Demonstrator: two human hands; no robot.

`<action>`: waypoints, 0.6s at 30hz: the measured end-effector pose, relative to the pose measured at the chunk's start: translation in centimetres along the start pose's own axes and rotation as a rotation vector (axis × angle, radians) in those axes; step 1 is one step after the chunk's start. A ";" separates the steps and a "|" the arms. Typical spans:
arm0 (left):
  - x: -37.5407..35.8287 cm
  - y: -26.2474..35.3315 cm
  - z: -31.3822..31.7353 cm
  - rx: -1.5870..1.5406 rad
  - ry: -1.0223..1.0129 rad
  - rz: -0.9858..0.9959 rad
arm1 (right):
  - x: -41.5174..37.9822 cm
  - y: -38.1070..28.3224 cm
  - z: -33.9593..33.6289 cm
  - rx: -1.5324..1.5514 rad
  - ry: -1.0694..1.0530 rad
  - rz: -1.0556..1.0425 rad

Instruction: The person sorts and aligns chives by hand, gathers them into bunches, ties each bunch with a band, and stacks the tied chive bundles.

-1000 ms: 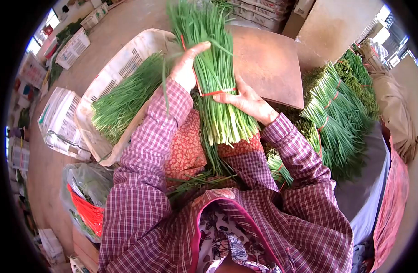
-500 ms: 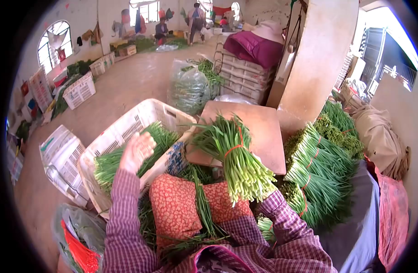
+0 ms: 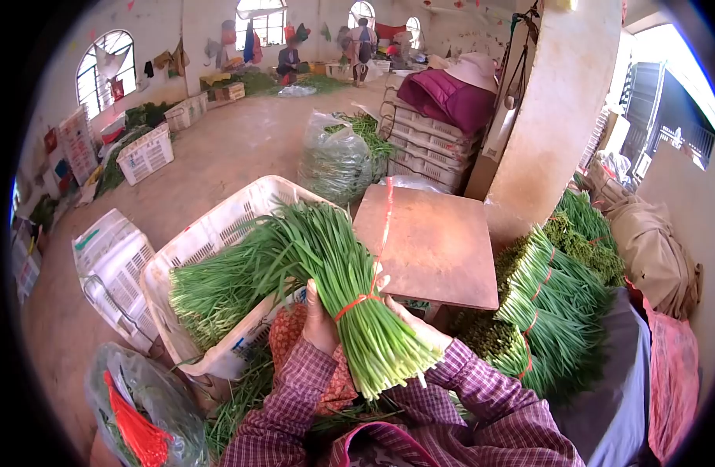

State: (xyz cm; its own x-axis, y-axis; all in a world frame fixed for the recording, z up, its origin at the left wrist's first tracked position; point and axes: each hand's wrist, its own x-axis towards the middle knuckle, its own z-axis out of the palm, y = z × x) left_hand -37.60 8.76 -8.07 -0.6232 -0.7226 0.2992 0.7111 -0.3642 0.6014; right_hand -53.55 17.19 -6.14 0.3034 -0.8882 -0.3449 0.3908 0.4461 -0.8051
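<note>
1. Green bunch is held aslant over the person's lap, pale cut ends toward the body, leaf tips reaching over the crate; a red tie circles it, one end rising before the board.
2. The left hand grasps its left side; the right hand grips its right side, fingers partly hidden.
3. Below lies red patterned cloth; at lower left, a clear bag with red strands.
4. Just beyond, the brown board shows a flat, scuffed surface, with the white crate of greens to its left and tied bunches piled to its right.
5. Behind stand a pillar, stacked crates and a bulging plastic bag.
6. Across the bare floor, two people, apparently one seated and one standing, appear near arched windows, too small for detail.
</note>
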 end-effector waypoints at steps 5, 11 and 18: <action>0.2 1.7 -3.5 0.001 0.135 -0.028 | 2.4 -2.8 -1.6 -0.517 -0.226 -0.442; -0.8 -0.4 -2.1 0.141 0.223 -0.030 | 7.0 -4.8 1.9 -0.449 0.108 -0.599; -2.4 -2.2 -3.0 -0.012 0.211 -0.101 | 11.2 -5.5 1.0 -0.333 0.221 -0.511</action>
State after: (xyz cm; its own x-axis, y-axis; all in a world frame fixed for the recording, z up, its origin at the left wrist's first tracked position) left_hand -36.71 9.51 -12.39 -0.6102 -0.7886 0.0757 0.6534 -0.4469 0.6110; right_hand -51.45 4.88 -5.13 -0.0495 -0.9971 0.0583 0.1371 -0.0646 -0.9884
